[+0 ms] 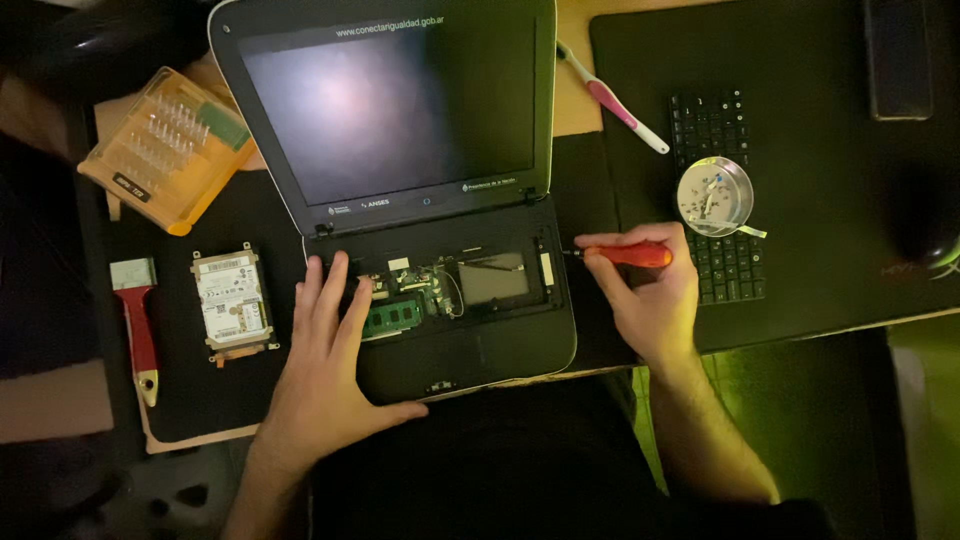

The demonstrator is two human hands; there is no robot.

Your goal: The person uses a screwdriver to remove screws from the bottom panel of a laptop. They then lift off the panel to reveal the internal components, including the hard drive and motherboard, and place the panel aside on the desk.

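Left hand [325,345] spread flat, fingers splayed over the left part of the opened laptop [440,300], covering that side of the exposed inside; thumb along the front edge. Right hand [650,295] pinching a red screwdriver [630,254], tip just at the right rim of the laptop; tip itself too dark and thin to make out. Green memory stick [392,316] partly hidden under the left fingers; small parts around it blurred. Screen dark with a dull glare; top of the lid cut off by the frame. Hard drive [232,300] lying left of the laptop, well apart from both hands; red-handled brush [138,325] beside it; orange bit case [165,148] above. Round metal dish [714,195] resting on the removed keyboard [722,200], contents too small to tell; pink toothbrush [612,98] partly behind the lid. Table [575,60] mostly hidden under dark mats.
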